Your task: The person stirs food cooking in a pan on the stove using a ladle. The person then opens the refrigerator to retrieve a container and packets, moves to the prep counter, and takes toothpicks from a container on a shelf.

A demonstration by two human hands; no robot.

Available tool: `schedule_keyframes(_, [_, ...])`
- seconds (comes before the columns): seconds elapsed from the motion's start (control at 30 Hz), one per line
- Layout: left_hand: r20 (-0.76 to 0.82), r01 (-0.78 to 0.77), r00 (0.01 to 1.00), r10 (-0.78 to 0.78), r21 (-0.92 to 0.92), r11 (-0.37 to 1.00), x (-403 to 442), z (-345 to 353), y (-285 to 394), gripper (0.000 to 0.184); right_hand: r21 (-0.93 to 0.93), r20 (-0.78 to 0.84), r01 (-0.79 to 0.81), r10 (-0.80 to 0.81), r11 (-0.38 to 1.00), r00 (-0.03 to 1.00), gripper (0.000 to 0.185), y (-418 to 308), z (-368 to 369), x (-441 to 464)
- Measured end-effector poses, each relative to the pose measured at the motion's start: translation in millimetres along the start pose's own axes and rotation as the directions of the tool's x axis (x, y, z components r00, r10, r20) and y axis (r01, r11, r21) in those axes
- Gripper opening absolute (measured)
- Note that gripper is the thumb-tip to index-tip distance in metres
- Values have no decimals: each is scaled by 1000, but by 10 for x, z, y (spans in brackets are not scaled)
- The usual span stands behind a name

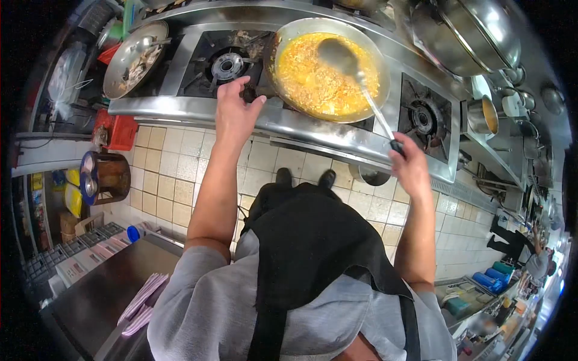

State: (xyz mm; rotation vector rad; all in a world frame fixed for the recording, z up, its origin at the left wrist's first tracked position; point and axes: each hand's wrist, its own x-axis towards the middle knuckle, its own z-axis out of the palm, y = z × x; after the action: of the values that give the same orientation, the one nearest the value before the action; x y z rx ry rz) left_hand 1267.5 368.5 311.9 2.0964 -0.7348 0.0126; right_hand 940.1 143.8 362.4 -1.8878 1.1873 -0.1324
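A: Which containers are listed?
B: Large pan, one, far centre; filled with chunky yellow food. Ladle, one, metal; its bowl is set inside the pan's rim. Shallow pan, one, far left; scraps and a metal utensil are contained. Pot, one, right; orange-brown contents are seen.
A: Surface and room?
B: The large pan is carried by a steel stove, between a left burner and a right burner. Tiled floor is laid below; a red crate is placed at left.
A: How are the hands posed?
B: Left hand: fingers and thumb spread, raised near the left burner. Right hand: curled around the ladle's black grip, the shaft slanted far and leftward.
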Motion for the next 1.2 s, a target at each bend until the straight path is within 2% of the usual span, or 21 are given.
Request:
schedule_keyframes(0.03, [4, -8, 1000, 8, -13, 1000, 16, 33, -34, 52, -17, -84, 164, -165, 986, 983, 45, 192, -72, 137])
schedule_keyframes(0.13, [13, -5, 1000, 6, -59, 998, 49, 87, -97, 46, -184, -191, 160, -195, 970, 962, 46, 204, -269, 510])
schedule_keyframes(0.17, [14, 11, 1000, -10, -87, 996, 45, 81, -87, 45, -268, -201, 225, -283, 937, 938, 41, 197, -308, 665])
schedule_keyframes(0.27, [31, 24, 999, -21, -112, 993, 37, 68, -101, 44, -276, -196, 153, -212, 949, 957, 39, 327, -241, 1347])
schedule_keyframes(0.37, [55, 56, 997, -51, -97, 994, 58, 19, -67, 45, -313, -113, 169, -214, 934, 970, 39, 44, -14, 1649])
schedule_keyframes(0.53, [48, 82, 996, -77, -110, 991, 45, 33, -54, 45, -354, 5, 356, -379, 865, 925, 40, -220, 304, 1672])
schedule_keyframes(0.7, [58, 84, 995, -78, -105, 991, 62, 17, -39, 45, -585, 143, 443, -451, 679, 881, 39, -430, 153, 1070])
schedule_keyframes(0.8, [79, 131, 989, -122, -120, 984, 69, 0, 15, 45, -660, 214, 432, -398, 614, 892, 39, -510, -164, 737])
schedule_keyframes(0.87, [95, 147, 986, -136, -129, 981, 79, -3, 2, 45, -658, 192, 431, -416, 618, 889, 39, -525, -457, 490])
schedule_keyframes(0.93, [101, 165, 983, -152, -128, 978, 76, -19, 20, 45, -656, 161, 370, -357, 658, 920, 41, -717, -741, 106])
schedule_keyframes(1.0, [106, 174, 981, -162, -117, 978, 81, -37, 72, 45, -523, 168, 412, -384, 746, 908, 41, -713, -1001, -181])
schedule_keyframes(1.03, [111, 176, 980, -163, -119, 977, 84, -30, 60, 45, -498, 175, 385, -345, 777, 922, 41, -645, -1066, -312])
schedule_keyframes(1.1, [117, 180, 979, -165, -124, 976, 97, -24, 31, 45, -446, 190, 325, -267, 834, 945, 40, -536, -1137, -503])
schedule_keyframes(1.2, [131, 191, 977, -171, -160, 969, 100, -22, 12, 45, -375, 210, 294, -229, 879, 951, 39, -351, -849, -584])
